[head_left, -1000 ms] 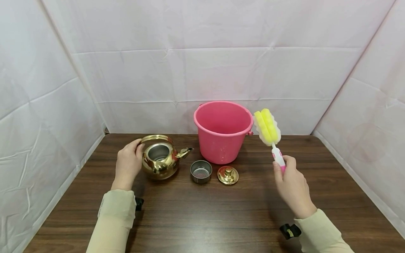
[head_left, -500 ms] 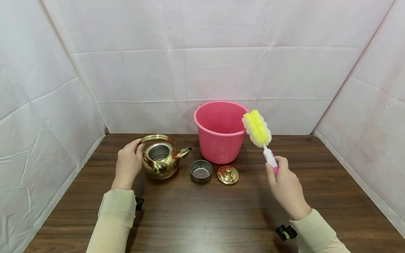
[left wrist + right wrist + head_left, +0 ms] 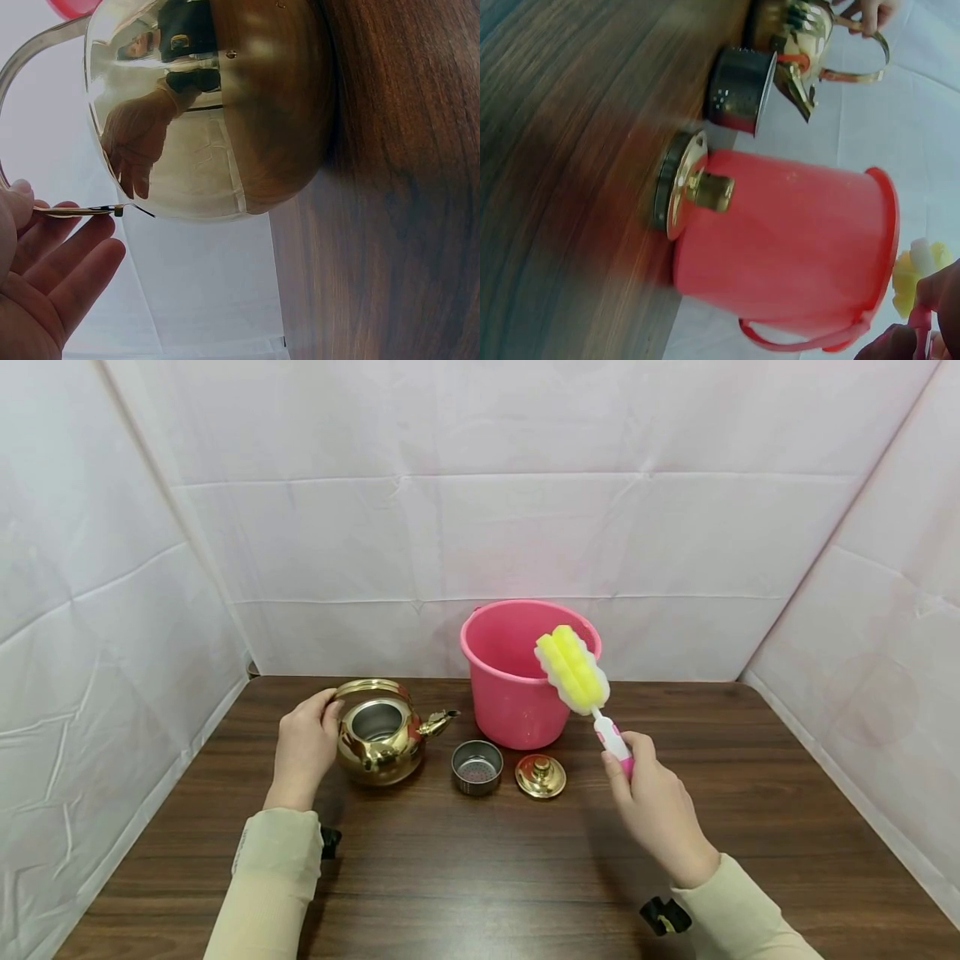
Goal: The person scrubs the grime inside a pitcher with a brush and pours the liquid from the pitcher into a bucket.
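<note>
A shiny gold teapot stands lidless on the table, its spout to the right. My left hand pinches the left side of its arched handle; the left wrist view shows thumb and fingers on the handle's lower end. In my right hand is a sponge brush with a yellow and white head and a white-pink handle. The head is raised, overlapping the pink bucket's right side in the head view. Between teapot and brush sit a metal strainer cup and the gold lid, knob up.
The pink bucket stands upright at the back of the brown wooden table, behind the strainer and lid. Its handle hangs down at one side in the right wrist view. White cloth walls enclose the back and sides.
My right hand has carried the sponge brush leftward, from beside the bucket to in front of its right side. The left hand and teapot have stayed in place.
</note>
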Demonstrator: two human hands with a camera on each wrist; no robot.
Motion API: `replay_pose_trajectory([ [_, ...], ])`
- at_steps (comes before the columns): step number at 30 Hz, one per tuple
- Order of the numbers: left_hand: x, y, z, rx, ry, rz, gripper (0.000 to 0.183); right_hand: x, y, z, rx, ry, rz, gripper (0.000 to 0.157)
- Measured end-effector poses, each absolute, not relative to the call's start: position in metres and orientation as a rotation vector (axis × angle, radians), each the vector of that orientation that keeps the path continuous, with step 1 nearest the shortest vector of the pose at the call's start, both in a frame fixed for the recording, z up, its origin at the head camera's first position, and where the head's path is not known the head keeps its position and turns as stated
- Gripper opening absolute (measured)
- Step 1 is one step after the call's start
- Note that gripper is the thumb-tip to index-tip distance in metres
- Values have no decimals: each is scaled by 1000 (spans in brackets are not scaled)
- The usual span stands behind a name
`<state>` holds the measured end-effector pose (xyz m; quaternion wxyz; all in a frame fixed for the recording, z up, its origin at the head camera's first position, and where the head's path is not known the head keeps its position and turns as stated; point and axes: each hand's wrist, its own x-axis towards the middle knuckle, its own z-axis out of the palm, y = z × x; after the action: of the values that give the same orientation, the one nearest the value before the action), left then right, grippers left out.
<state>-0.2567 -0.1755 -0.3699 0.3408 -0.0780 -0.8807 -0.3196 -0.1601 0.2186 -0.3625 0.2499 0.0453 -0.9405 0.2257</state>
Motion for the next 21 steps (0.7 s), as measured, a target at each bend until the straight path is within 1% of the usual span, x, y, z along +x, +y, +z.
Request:
replay_pose_trajectory([
  [8, -257, -175, -371, -212, -2269, -824, 21, -161, 205, -364, 243, -2538, 581, 31],
  [21, -256, -175, -369, -199, -2283, -829, 21, -162, 193, -365, 312, -2556, 572, 35],
])
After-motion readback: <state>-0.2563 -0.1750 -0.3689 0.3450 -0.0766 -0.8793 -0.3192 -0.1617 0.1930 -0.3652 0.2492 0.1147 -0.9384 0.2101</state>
